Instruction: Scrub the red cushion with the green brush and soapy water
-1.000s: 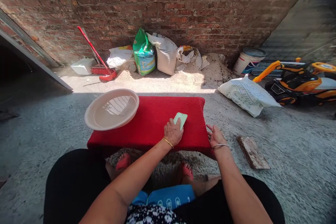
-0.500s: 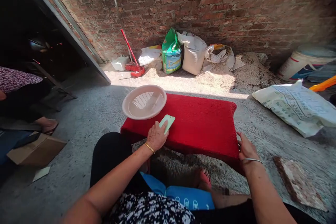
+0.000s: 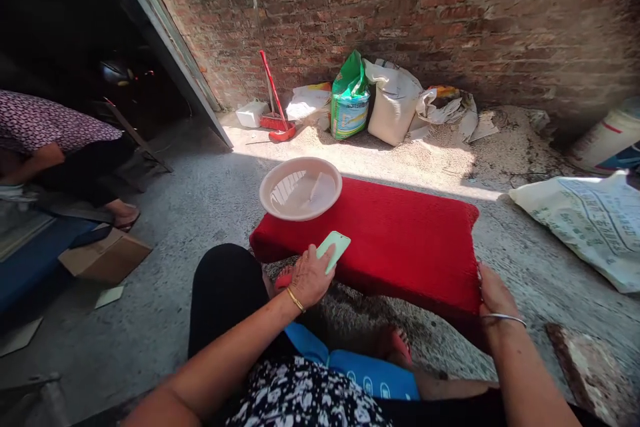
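A pale green flat panel, rounded at the corners like a phone's back, with a small hole near one corner, is in my left hand. My fingers lie on its upper face, and it is over the near edge of a red cloth covering a low bench. My right hand is closed on the cloth at the bench's right end; its fingertips are mostly hidden. A pinkish basin of water stands on the bench's far left corner, with a pale flat shape in the water.
By the brick wall stand a red broom and dustpan, a green bag and a white sack. Another sack lies right, near a stone slab. At left are a cardboard box and a seated person.
The view has swung left, so everything sits farther right. My left hand and the panel have come slightly nearer to me, away from the basin. My right hand now presses closer against the cloth's end.
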### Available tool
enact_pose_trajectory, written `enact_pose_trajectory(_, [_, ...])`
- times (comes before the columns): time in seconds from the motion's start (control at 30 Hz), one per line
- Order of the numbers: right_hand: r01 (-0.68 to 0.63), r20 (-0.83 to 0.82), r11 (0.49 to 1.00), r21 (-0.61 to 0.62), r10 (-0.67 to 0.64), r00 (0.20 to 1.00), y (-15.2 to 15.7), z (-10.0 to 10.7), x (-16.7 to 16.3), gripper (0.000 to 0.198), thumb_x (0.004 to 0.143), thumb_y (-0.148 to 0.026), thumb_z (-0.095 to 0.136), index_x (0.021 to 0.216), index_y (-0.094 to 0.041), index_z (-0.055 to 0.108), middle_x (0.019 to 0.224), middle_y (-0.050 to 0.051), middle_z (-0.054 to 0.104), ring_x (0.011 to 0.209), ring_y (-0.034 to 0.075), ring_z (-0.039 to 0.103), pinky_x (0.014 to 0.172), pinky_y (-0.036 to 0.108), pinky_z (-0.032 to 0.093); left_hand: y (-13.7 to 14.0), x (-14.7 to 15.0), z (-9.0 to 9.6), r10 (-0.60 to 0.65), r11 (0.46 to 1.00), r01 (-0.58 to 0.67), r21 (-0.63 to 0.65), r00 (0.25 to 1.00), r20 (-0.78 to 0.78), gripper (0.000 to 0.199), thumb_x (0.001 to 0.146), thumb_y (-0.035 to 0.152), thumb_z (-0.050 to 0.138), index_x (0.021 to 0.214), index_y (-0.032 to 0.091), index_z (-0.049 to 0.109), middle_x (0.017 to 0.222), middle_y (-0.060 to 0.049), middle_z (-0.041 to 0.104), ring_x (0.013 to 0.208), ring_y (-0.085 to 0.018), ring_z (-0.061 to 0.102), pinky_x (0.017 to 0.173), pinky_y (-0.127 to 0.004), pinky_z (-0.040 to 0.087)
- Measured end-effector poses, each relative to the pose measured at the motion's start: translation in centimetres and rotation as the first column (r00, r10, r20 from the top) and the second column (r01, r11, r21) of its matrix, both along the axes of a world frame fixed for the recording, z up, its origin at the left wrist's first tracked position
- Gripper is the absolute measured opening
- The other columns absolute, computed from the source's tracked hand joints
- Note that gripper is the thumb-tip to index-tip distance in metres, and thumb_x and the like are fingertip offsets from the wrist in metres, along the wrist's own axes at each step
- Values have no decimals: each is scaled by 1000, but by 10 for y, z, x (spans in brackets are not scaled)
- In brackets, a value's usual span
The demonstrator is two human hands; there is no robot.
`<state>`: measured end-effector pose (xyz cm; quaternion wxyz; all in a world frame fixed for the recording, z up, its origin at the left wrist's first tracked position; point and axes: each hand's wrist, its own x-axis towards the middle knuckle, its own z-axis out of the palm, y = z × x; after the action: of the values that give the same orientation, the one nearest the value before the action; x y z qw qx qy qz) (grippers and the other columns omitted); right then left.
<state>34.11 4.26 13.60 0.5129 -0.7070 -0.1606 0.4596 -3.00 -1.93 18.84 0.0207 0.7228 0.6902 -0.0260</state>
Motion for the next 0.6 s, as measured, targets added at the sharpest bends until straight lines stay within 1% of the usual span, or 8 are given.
enact_pose_trajectory(0.1, [-26,11,999,38,25,1000,3,-7,3,16,82,-32,54,88,-22,65,105,8,70,102,19,65,94,31,49,2,-44,3,214,976,-215,-9,973,-91,53,94,40,39,146,31,40,110,-12,49,93,-24,54,80,-35,48])
enact_pose_trajectory(0.17, [-42,6,998,49,41,999,3,-9,4,18,84,-33,53,91,-21,65,104,7,70,100,19,65,95,31,48,0,-42,-1,240,970,-243,-15,965,-109,54,94,41,39,147,28,38,110,-13,48,94,-25,55,79,-36,49])
enact_pose_trajectory(0.2, [-41,-3,998,55,41,999,3,-9,4,19,84,-34,54,93,-21,64,104,6,70,99,19,65,95,31,48,-2,-31,-5,207,978,-210,-19,973,-102,55,94,41,39,148,28,37,110,-13,47,95,-24,54,80,-36,49])
enact_pose_trajectory(0.27, [-33,-23,998,60,35,999,1,-8,3,21,84,-35,54,98,-22,63,107,6,69,100,19,65,96,31,47,-10,2,-13,65,997,-67,-31,996,-56,56,94,42,40,149,29,35,111,-12,47,98,-24,54,84,-37,49])
enact_pose_trajectory(0.37, [-32,8,998,62,31,999,-2,-5,0,25,86,-35,53,105,-22,63,120,8,65,113,19,60,101,30,43,-20,48,-16,-155,987,158,-40,986,58,59,91,43,47,148,35,34,112,-9,47,100,-24,53,85,-37,49])
enact_pose_trajectory(0.43, [-24,87,999,42,21,996,-3,-3,-1,29,87,-35,53,110,-22,63,131,9,60,122,18,54,105,26,38,-22,54,-11,-190,980,194,-34,977,97,58,91,44,48,146,38,35,111,-8,47,100,-24,53,84,-35,50])
enact_pose_trajectory(0.5, [-27,126,999,23,24,992,-3,-1,-2,34,89,-35,51,117,-20,62,137,9,55,126,17,50,107,23,35,-20,37,-2,-121,992,123,-29,990,79,55,92,43,46,146,38,37,110,-9,47,99,-24,54,82,-35,50])
enact_pose_trajectory(0.6, [-26,88,999,20,24,996,-3,2,-3,42,90,-33,49,128,-16,58,137,11,55,123,17,53,104,23,38,-11,-12,10,86,996,-86,-22,996,-14,53,94,41,41,147,34,38,109,-11,47,98,-25,56,78,-35,51])
